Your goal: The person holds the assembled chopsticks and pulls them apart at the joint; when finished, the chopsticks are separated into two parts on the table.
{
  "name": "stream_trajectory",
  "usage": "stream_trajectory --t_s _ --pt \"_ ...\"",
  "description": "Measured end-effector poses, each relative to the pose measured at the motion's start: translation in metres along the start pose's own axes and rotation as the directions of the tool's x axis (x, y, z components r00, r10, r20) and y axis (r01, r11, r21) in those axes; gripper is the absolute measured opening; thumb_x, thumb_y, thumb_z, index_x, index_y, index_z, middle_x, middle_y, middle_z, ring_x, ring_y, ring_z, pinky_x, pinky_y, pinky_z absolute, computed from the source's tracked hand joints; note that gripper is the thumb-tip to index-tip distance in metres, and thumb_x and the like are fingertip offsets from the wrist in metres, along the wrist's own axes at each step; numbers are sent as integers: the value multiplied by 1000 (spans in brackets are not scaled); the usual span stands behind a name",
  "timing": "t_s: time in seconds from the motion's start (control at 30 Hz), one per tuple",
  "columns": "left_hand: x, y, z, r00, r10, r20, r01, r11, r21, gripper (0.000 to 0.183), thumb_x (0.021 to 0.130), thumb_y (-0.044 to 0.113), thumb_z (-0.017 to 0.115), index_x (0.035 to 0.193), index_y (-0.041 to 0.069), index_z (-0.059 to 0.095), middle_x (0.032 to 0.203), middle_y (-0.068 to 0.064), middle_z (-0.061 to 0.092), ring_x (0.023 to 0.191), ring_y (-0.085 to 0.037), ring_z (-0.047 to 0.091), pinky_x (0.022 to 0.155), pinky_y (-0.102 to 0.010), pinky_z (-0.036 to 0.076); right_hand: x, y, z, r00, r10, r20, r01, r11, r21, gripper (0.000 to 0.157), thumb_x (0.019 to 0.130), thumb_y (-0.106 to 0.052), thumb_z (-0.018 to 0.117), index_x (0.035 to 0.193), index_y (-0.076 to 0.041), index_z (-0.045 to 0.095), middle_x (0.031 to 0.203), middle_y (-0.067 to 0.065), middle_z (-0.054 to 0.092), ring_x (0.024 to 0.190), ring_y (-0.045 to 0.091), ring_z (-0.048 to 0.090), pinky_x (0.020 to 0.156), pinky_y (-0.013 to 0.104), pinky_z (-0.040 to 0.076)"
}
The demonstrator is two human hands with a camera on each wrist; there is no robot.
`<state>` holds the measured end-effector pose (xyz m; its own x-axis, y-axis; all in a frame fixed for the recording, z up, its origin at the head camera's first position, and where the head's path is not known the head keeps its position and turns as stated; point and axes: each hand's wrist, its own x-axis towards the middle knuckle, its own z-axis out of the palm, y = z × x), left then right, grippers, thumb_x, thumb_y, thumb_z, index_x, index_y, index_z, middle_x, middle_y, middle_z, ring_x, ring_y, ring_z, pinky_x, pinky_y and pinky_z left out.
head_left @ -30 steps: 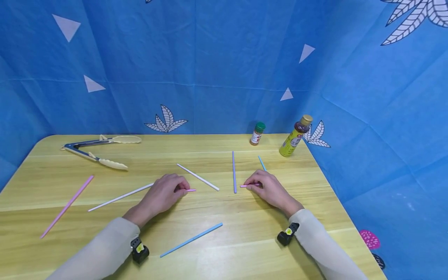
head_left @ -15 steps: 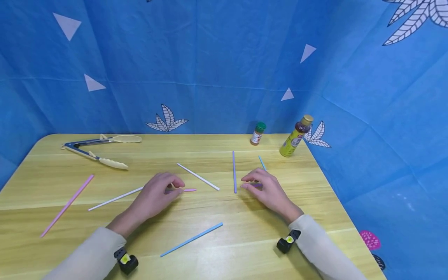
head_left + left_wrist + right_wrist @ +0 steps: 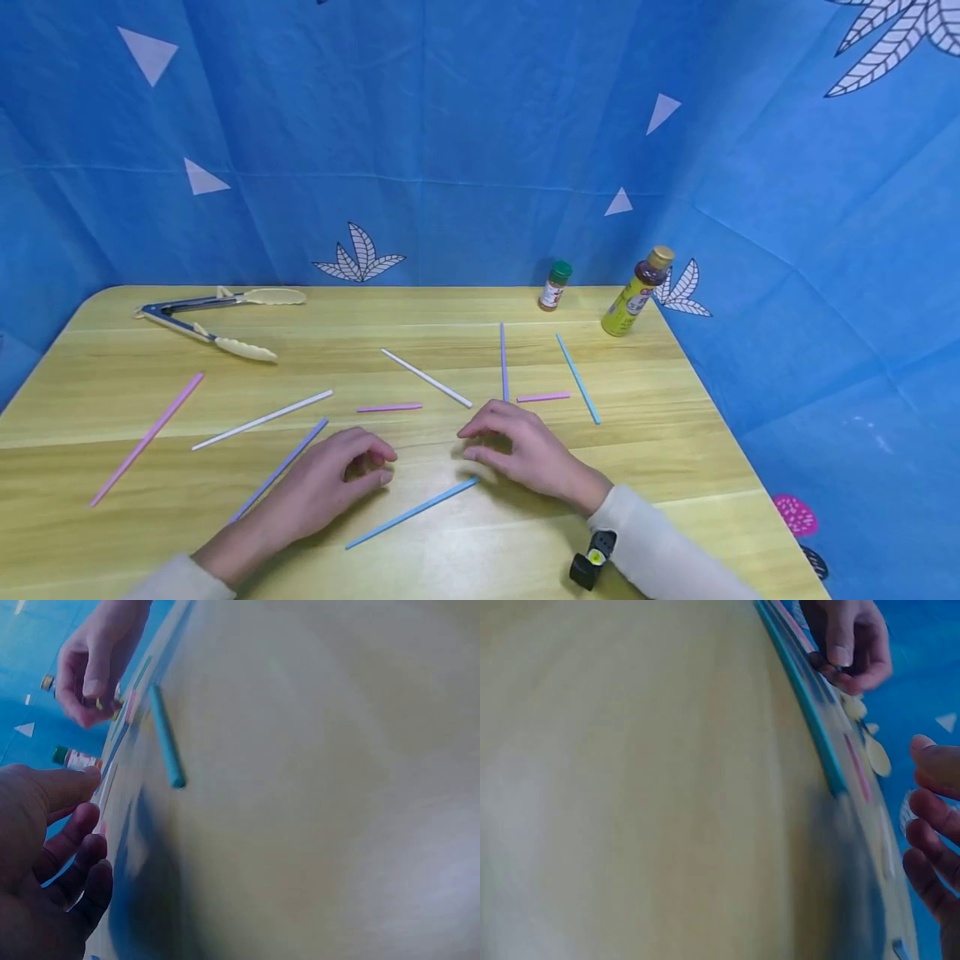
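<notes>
My left hand (image 3: 333,479) hovers at the front left, fingers loosely curled with nothing between them. A periwinkle stick (image 3: 279,469) lies partly behind its wrist. My right hand (image 3: 525,446), likewise holding nothing, is over the middle of the table and hides the near end of a purple stick (image 3: 503,358). Between the hands, closer to me, lies a blue stick (image 3: 412,512), which shows as teal in the left wrist view. Beyond the left hand is one short pink stick (image 3: 390,407); another short pink stick (image 3: 543,397) lies beyond the right hand.
Two white sticks (image 3: 262,420) and a long pink stick (image 3: 147,438) lie farther left and back. A light blue stick (image 3: 577,377) is at right. Spread tongs (image 3: 243,350) lie back left. A green-capped spice jar (image 3: 551,296) and a yellow-labelled bottle (image 3: 628,307) stand back right.
Both hands have let go of the short pink sticks and drawn back toward me, the right one also leftward. Both pink sticks and the periwinkle stick have come into view.
</notes>
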<state>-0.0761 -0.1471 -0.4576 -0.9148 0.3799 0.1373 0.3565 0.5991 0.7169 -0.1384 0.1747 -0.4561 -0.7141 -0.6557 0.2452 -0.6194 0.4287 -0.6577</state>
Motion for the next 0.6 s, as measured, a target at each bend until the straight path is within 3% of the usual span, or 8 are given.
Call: stream_trajectory --t_s 0.33,0.6 --pt "-19 3 11 999 28 35 -27 1000 -10 14 98 30 83 110 30 76 102 19 68 90 1 57 78 -24 51 -4 -9 22 982 -48 180 56 998 -38 24 99 -37 81 121 -25 80 113 -12 72 99 7 60 85 21 50" --pt "-22 0 20 994 107 -2 -107 991 81 15 95 26 86 105 32 77 97 23 68 90 2 56 80 -28 48 -4 -10 27 970 -74 231 90 994 -56 17 100 -33 81 114 -24 82 109 -12 70 103 2 59 96 21 49"
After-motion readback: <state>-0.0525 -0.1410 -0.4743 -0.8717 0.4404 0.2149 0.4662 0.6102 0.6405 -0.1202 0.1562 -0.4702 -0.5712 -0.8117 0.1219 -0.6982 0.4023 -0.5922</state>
